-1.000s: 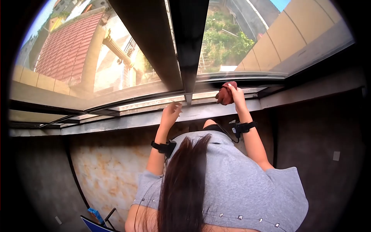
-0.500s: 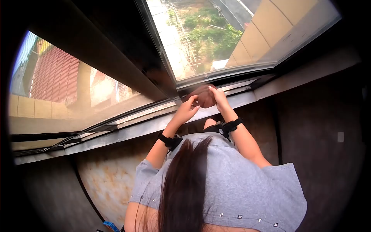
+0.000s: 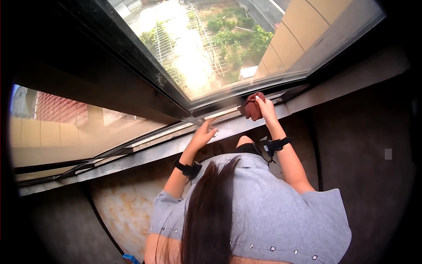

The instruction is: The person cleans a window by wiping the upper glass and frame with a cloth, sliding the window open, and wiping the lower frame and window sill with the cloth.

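A dark red cloth (image 3: pixel 253 107) is bunched in my right hand (image 3: pixel 266 110), just above the window sill and close to the lower window frame. My left hand (image 3: pixel 204 134) is over the sill (image 3: pixel 228 127) to the left of the cloth, with its fingers apart and nothing in them. The fingertips of my left hand are near the bottom corner where the dark window frames (image 3: pixel 190 105) meet. Black straps with small devices are round both wrists.
Window glass (image 3: pixel 237 48) rises beyond the sill, with plants and a path outside. Another pane (image 3: pixel 66 127) is at the left. Below the sill is a stained wall panel (image 3: pixel 127 207). A blue object (image 3: pixel 130 258) shows at the bottom edge.
Half a second ago both hands were at the cloth. Since then, my left hand has come away to the left, and my right hand has moved right with the cloth. The view has also turned.
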### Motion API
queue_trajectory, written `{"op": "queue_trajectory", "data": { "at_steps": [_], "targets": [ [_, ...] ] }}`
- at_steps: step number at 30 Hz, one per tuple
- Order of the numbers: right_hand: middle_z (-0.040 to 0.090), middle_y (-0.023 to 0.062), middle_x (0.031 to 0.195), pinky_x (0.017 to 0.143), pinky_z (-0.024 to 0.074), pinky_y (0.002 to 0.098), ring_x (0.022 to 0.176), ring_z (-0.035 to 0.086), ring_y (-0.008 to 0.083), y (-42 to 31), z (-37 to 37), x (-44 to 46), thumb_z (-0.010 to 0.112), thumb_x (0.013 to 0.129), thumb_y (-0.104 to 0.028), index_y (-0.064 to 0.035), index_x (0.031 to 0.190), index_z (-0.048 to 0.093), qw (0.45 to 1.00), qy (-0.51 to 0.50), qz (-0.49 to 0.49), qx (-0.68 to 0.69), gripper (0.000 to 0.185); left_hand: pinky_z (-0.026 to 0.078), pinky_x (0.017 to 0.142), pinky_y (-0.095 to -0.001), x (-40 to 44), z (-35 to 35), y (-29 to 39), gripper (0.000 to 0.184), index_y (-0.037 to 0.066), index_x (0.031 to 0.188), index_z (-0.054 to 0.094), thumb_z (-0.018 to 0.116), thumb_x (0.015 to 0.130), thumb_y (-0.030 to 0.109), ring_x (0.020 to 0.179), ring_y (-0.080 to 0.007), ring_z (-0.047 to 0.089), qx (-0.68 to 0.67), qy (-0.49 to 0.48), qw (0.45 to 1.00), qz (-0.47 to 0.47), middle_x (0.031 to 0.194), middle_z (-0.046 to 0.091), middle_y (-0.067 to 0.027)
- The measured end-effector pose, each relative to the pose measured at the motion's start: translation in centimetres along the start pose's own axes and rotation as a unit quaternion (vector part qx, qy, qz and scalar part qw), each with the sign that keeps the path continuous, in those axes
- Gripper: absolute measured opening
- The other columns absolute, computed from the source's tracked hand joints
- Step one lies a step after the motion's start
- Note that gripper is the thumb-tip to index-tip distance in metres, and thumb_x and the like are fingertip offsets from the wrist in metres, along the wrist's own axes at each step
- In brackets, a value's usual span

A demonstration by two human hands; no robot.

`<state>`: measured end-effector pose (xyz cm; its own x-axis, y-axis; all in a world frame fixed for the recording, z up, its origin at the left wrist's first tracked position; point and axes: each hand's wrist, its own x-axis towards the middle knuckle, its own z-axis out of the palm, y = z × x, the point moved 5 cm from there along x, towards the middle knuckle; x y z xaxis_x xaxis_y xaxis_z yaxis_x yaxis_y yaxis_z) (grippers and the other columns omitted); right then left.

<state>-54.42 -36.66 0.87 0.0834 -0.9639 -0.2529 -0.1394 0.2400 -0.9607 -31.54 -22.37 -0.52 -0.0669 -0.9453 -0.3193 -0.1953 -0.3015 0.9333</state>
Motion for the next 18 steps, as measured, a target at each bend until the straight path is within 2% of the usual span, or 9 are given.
{"op": "queue_trajectory", "data": {
  "at_steps": [1, 2, 4, 6, 7, 9, 12, 16, 18],
  "targets": [
    [0.059, 0.0094, 0.062, 0.057, 0.0437, 0.0298, 0.059, 0.056, 0.0154, 0.2, 2.1, -0.6, 0.055, 0.080, -0.030, 0.0071, 0.071, 0.059, 0.995, -0.048, -0.008, -0.086, 0.039, 0.047, 0.067, -0.0285, -0.1, -0.2, -0.9, 0.041, 0.003, 0.121, 0.042, 0.051, 0.082, 0.012, 0.078, -0.0177, 0.060, -0.027, 0.006, 1.000, 0.001, 0.094, 0.061, -0.0111],
    [0.061, 0.0081, 0.070, 0.057, 0.0453, 0.0279, 0.064, 0.057, 0.0126, 1.3, 4.3, -0.8, 0.056, 0.080, -0.030, 0.0060, 0.080, 0.060, 0.984, -0.125, -0.023, -0.129, 0.036, 0.048, 0.067, -0.0279, -0.1, -0.2, -1.4, 0.036, 0.001, 0.117, 0.045, 0.051, 0.083, 0.010, 0.079, -0.0175, 0.060, -0.053, 0.013, 0.999, 0.002, 0.094, 0.061, -0.0107],
    [0.062, 0.0135, 0.069, 0.058, 0.0463, 0.0298, 0.064, 0.059, 0.0156, 0.4, 7.6, -2.2, 0.058, 0.078, -0.033, 0.0055, 0.081, 0.061, 0.944, -0.181, -0.071, -0.265, 0.039, 0.049, 0.065, -0.0271, 0.1, 0.3, -1.5, 0.028, -0.002, 0.109, 0.050, 0.050, 0.083, 0.008, 0.079, -0.0175, 0.061, -0.077, 0.011, 0.997, -0.015, 0.091, 0.061, -0.0095],
    [0.063, 0.0124, 0.072, 0.061, 0.0466, 0.0297, 0.067, 0.059, 0.0156, -0.4, 9.4, -3.0, 0.058, 0.079, -0.033, 0.0031, 0.086, 0.062, 0.935, -0.278, -0.073, -0.208, 0.037, 0.048, 0.064, -0.0272, 1.0, 1.0, -2.7, 0.024, -0.002, 0.104, 0.052, 0.052, 0.083, 0.010, 0.077, -0.0179, 0.061, -0.093, 0.028, 0.995, -0.010, 0.088, 0.062, -0.0089],
    [0.063, 0.0124, 0.072, 0.061, 0.0466, 0.0297, 0.067, 0.059, 0.0156, -1.1, 8.7, -3.0, 0.058, 0.079, -0.033, 0.0031, 0.086, 0.062, 0.937, -0.277, -0.072, -0.201, 0.037, 0.047, 0.063, -0.0268, 1.3, 1.3, -1.6, 0.021, -0.002, 0.099, 0.053, 0.053, 0.082, 0.010, 0.072, -0.0182, 0.062, -0.049, 0.049, 0.998, -0.001, 0.084, 0.062, -0.0092],
    [0.063, 0.0106, 0.073, 0.063, 0.0464, 0.0285, 0.069, 0.059, 0.0143, -2.6, 7.5, -2.9, 0.057, 0.080, -0.031, 0.0017, 0.089, 0.062, 0.945, -0.311, -0.064, -0.080, 0.034, 0.046, 0.061, -0.0267, 2.3, 2.9, 0.2, 0.019, -0.002, 0.093, 0.054, 0.055, 0.081, 0.012, 0.069, -0.0175, 0.062, -0.004, 0.090, 0.996, 0.024, 0.079, 0.061, -0.0116],
    [0.064, 0.0085, 0.074, 0.064, 0.0460, 0.0271, 0.069, 0.058, 0.0123, 0.0, 3.5, 0.0, 0.056, 0.081, -0.028, 0.0004, 0.090, 0.063, 0.964, -0.252, -0.066, -0.060, 0.031, 0.046, 0.057, -0.0271, 4.8, 6.0, 2.5, 0.019, -0.002, 0.089, 0.056, 0.057, 0.080, 0.014, 0.067, -0.0175, 0.060, 0.067, 0.084, 0.992, 0.060, 0.077, 0.060, -0.0120],
    [0.064, 0.0083, 0.074, 0.064, 0.0450, 0.0263, 0.068, 0.057, 0.0117, 1.6, -4.7, 3.9, 0.055, 0.082, -0.025, 0.0023, 0.086, 0.062, 0.983, -0.161, -0.042, -0.071, 0.029, 0.046, 0.057, -0.0283, 9.8, 11.7, 6.3, 0.022, 0.000, 0.097, 0.056, 0.056, 0.081, 0.014, 0.068, -0.0184, 0.059, 0.084, 0.013, 0.992, 0.092, 0.083, 0.059, -0.0132],
    [0.063, 0.0064, 0.073, 0.063, 0.0443, 0.0259, 0.068, 0.056, 0.0106, 2.3, -8.6, 5.6, 0.055, 0.082, -0.024, 0.0034, 0.085, 0.062, 0.993, -0.102, -0.017, -0.060, 0.028, 0.047, 0.067, -0.0252, 12.3, 14.9, 8.2, 0.024, -0.003, 0.105, 0.051, 0.051, 0.083, 0.007, 0.076, -0.0149, 0.059, 0.122, -0.046, 0.989, 0.063, 0.087, 0.061, -0.0096]
  ]
}}
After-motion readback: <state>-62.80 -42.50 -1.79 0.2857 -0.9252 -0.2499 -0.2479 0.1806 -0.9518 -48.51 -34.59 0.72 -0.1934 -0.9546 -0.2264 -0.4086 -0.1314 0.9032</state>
